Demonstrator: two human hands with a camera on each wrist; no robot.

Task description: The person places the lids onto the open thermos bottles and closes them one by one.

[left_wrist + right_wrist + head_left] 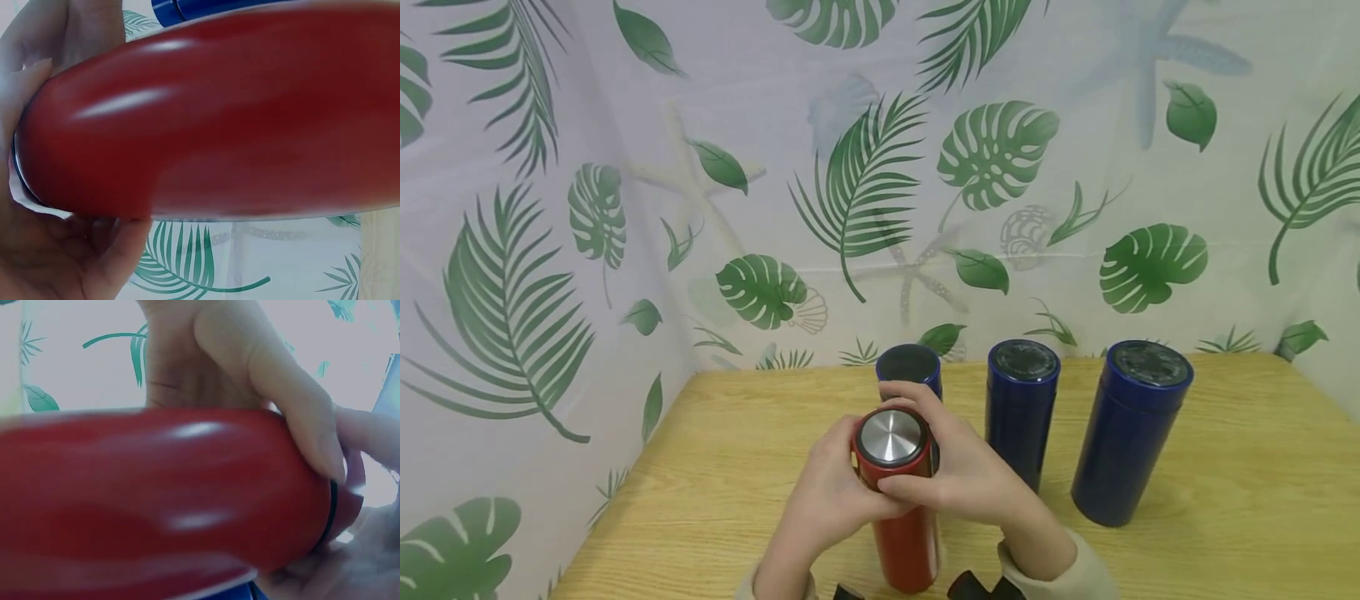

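A red thermos bottle with a brushed silver disc on its lid stands upright in front of the person in the head view. The left hand wraps round its upper part from the left. From the other side, the right hand curls its fingers and thumb round the lid. In the left wrist view the red body fills most of the picture, with hand parts at its lid end. A dark seam between lid and body shows in the right wrist view, close to a thumb.
Behind the hands stands a blue bottle, mostly hidden. Two more blue bottles are upright to the right on the wooden table. A leaf-patterned sheet hangs along the back and left sides.
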